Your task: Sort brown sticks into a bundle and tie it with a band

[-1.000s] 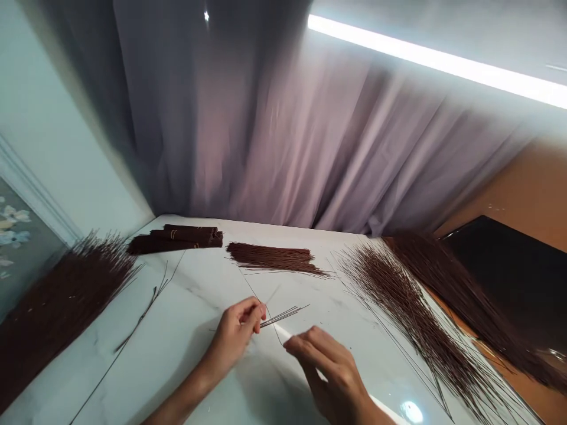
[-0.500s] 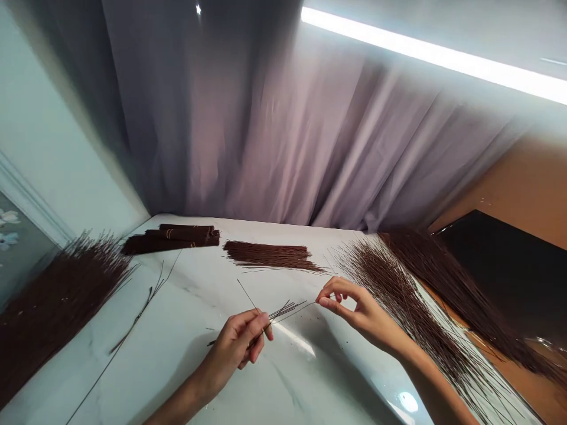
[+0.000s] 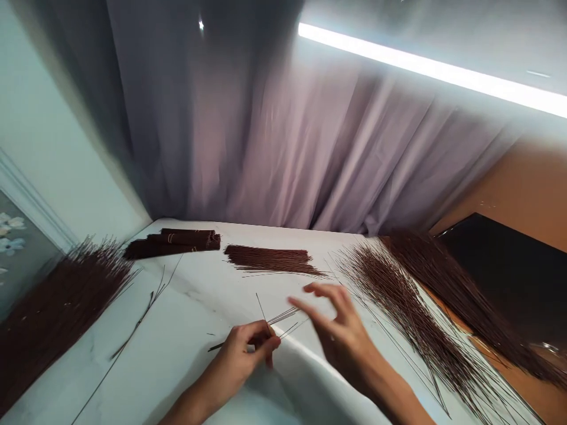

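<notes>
My left hand point(image 3: 245, 351) is closed over the white table, pinching a small bunch of thin dark brown sticks point(image 3: 283, 316) between thumb and fingers. Their tips fan out to the right, one stick crosses upward at an angle, and a dark end pokes out on the left behind the hand. Close by on the right is my right hand point(image 3: 341, 333), slightly blurred by motion. Its fingers are apart and nothing shows between them. The thumb and index fingertips are near the free tips of the bunch; I cannot tell whether they touch.
Tied dark brown bundles point(image 3: 190, 241) lie at the back left, beside a flat loose pile point(image 3: 270, 258). Long strands point(image 3: 398, 283) spread along the right, and a thick heap point(image 3: 62, 307) fills the left. A knotted strand point(image 3: 139, 321) lies on the table point(image 3: 177, 307).
My right hand has let go of the fine strand it was pinching, and its fingers have spread. It has moved left, closer to my left hand, which still grips the sticks.
</notes>
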The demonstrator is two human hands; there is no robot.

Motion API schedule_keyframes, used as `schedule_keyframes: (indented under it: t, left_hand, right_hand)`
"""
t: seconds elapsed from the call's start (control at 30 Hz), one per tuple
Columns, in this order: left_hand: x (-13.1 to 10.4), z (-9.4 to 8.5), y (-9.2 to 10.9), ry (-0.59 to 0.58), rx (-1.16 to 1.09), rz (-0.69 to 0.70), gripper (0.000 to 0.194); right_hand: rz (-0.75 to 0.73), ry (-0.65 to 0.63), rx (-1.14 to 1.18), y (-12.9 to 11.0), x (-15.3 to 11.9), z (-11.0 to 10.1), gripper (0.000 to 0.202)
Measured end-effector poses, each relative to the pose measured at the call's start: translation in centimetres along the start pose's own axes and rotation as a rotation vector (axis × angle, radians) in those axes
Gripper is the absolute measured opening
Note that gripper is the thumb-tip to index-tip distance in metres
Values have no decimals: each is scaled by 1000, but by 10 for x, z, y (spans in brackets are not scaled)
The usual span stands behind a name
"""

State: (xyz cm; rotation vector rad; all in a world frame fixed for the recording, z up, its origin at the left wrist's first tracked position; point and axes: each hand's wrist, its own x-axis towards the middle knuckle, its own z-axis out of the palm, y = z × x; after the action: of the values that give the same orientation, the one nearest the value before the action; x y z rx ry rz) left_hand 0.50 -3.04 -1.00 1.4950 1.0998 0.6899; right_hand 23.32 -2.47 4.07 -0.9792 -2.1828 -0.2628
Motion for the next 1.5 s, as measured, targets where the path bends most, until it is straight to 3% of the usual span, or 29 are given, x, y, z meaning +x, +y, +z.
schedule_keyframes:
  t: [0.1,0.2,0.4,0.47,0.53,0.57,0.6,0.67,0.7,0.77,0.93,1.03,1.13,1.23,1.33,1.4,1.5]
  left_hand:
    - [-3,4,4,-6,55,24,31]
    - [-4,4,9,6,73,49,29]
    - [-5,-3,12,49,58,29,31]
    - [-4,-4,9,64,43,45,31]
    - [-3,-4,6,83,3,43,33]
    - [-3,-4,5,89,-25,35,34]
    - [-3,-4,5,90,-52,25,35]
    - [-4,-2,6,69,-95,14,36]
    - [-6,0,7,51,-109,12,37]
    - [-8,6,6,10,-136,1,39]
    - [-10,29,-1,-37,-221,-59,42]
    - [-9,28,2,-53,-110,-25,42]
    - [-6,11,7,57,238,129,31]
    - [-1,-13,2,239,551,206,9]
    - [3,-26,-6,229,659,231,4]
    - [4,-26,-10,202,710,271,13]
    - [5,-19,-15,183,862,370,23]
  right_hand:
    - [-305,-170,-142,-21,4,12,35]
    - [-322,-153,-237,-16,1,19,23]
    - [-1,-136,-57,5,-12,17,38]
    - [171,30,46,3,-18,10,36]
    - [444,208,170,-5,-27,5,21]
    - [596,228,255,-11,-32,5,19]
    - [743,185,364,-18,-37,7,26]
    - [953,-24,657,-31,-43,17,40]
    - [1007,-119,811,-37,-43,24,46]
    - [1055,-175,1046,-46,-40,37,55]
    - [1045,-55,1163,-57,-32,54,50]
    - [1028,-24,1179,-57,-31,53,45]
    - [1067,66,1064,-34,-27,37,47]
    - [1056,79,803,23,-28,1,45]
    - [910,-27,124,95,-44,-39,38]
    - [882,-158,-266,134,-58,-57,36]
    - [823,-260,-608,157,-74,-63,40]
